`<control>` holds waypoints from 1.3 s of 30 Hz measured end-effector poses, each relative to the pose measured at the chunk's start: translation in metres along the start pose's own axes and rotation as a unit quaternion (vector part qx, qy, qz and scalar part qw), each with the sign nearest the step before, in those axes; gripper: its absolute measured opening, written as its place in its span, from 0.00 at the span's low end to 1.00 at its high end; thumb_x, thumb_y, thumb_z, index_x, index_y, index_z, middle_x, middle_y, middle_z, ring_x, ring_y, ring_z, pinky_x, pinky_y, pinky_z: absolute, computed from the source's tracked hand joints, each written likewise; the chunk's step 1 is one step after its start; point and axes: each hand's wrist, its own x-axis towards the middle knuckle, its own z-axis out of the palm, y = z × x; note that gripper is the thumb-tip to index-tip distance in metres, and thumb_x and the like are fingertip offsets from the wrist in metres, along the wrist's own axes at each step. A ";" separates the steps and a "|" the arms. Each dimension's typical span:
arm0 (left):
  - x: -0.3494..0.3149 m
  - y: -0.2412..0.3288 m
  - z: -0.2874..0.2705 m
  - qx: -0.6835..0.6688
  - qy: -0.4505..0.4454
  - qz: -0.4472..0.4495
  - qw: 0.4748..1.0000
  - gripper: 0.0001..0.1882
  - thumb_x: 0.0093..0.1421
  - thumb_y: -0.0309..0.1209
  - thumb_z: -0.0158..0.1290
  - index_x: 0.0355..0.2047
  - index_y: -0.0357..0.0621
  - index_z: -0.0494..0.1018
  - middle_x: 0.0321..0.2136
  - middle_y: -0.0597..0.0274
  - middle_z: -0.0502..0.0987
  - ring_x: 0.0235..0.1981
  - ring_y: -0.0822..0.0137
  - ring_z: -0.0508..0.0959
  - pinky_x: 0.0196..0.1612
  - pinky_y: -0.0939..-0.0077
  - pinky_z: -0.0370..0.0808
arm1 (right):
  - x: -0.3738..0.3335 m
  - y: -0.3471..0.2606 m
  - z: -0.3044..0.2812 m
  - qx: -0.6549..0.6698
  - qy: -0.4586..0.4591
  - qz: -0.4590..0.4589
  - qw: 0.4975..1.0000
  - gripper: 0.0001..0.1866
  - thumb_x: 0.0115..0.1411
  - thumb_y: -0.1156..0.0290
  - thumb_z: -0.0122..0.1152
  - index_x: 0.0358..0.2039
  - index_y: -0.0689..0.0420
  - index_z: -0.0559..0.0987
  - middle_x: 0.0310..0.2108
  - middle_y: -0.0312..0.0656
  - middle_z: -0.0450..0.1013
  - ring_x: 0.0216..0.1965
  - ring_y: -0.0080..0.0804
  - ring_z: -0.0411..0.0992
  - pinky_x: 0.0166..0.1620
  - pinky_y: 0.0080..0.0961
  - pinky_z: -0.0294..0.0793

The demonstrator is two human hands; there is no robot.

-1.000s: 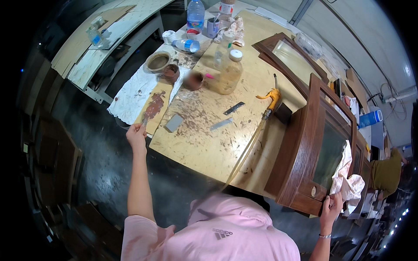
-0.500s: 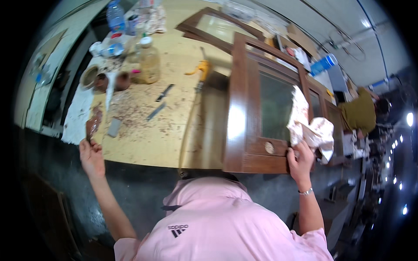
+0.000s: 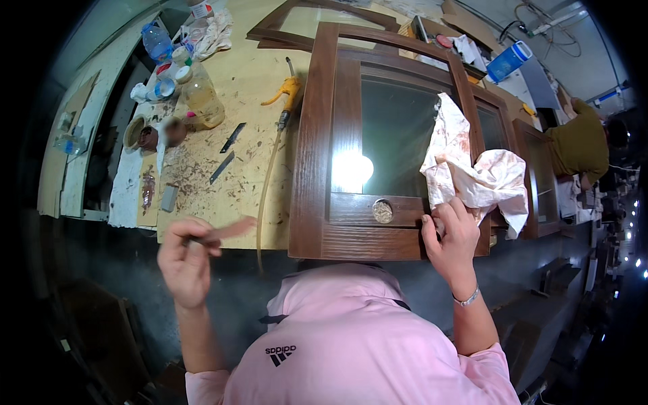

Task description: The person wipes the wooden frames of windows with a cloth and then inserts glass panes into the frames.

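My left hand (image 3: pixel 185 260) is closed on a thin, flat putty knife (image 3: pixel 233 229), blurred by motion, its brownish blade pointing right over the table's front edge. My right hand (image 3: pixel 453 236) grips a white cloth (image 3: pixel 449 152) with reddish-brown stains at the lower right corner of a brown wooden cabinet door (image 3: pixel 312 155). The cloth lies partly over the door's glass pane (image 3: pixel 398 128) and right-hand frame. A round, pale, speckled spot (image 3: pixel 383 211) shows on the bottom rail. Left of the door lies a yellow air blow gun (image 3: pixel 287 94) with its hose.
Two dark blades (image 3: pixel 233 138) and a grey block (image 3: pixel 169 198) lie on the stained yellow table (image 3: pixel 202 233). Bottles, among them a clear jar (image 3: pixel 202 98), and small pots (image 3: pixel 135 131) stand at left. More door frames (image 3: pixel 283 20) lie behind. A person in olive (image 3: pixel 577 142) is at far right.
My left hand has moved right and nearer from the smeared brown patch, bringing the putty knife toward the door. My right hand stays at the door's corner with the cloth. The view has shifted.
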 end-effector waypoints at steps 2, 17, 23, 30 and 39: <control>-0.003 0.011 0.027 0.111 -0.034 0.011 0.993 0.11 0.67 0.30 0.51 0.42 0.33 0.68 0.36 0.53 0.70 0.31 0.69 0.70 0.35 0.79 0.69 | -0.001 0.002 -0.003 0.005 -0.006 -0.005 1.000 0.09 0.51 0.71 0.65 0.26 0.56 0.72 0.26 0.43 0.64 0.24 0.45 0.66 0.28 0.39 0.63; 0.010 0.036 0.092 0.452 -0.166 0.103 0.870 0.10 0.56 0.17 0.54 0.39 0.33 0.72 0.31 0.48 0.75 0.28 0.54 0.74 0.32 0.66 0.71 | 0.001 0.014 -0.009 0.077 -0.037 -0.014 0.996 0.12 0.47 0.66 0.67 0.26 0.54 0.72 0.26 0.41 0.63 0.22 0.41 0.64 0.26 0.36 0.58; 0.016 0.042 0.099 0.487 -0.184 0.105 0.847 0.12 0.52 0.15 0.55 0.37 0.33 0.72 0.30 0.48 0.75 0.28 0.52 0.74 0.33 0.64 0.72 | 0.002 0.014 -0.011 0.098 -0.046 -0.008 0.994 0.12 0.46 0.67 0.67 0.26 0.54 0.72 0.25 0.41 0.62 0.21 0.40 0.63 0.26 0.36 0.58; 0.022 0.048 0.105 0.499 -0.200 0.107 0.836 0.14 0.47 0.13 0.55 0.36 0.33 0.72 0.30 0.48 0.75 0.28 0.51 0.75 0.32 0.64 0.71 | 0.003 0.016 -0.012 0.112 -0.040 -0.018 0.993 0.11 0.46 0.67 0.68 0.26 0.55 0.73 0.25 0.41 0.63 0.20 0.39 0.64 0.25 0.36 0.59; 0.027 0.051 0.107 0.507 -0.227 0.104 0.825 0.13 0.49 0.13 0.54 0.37 0.33 0.71 0.30 0.49 0.74 0.29 0.52 0.74 0.33 0.65 0.72 | 0.003 0.016 -0.013 0.107 -0.039 -0.020 0.993 0.11 0.46 0.67 0.68 0.26 0.55 0.73 0.26 0.41 0.64 0.20 0.39 0.64 0.26 0.36 0.60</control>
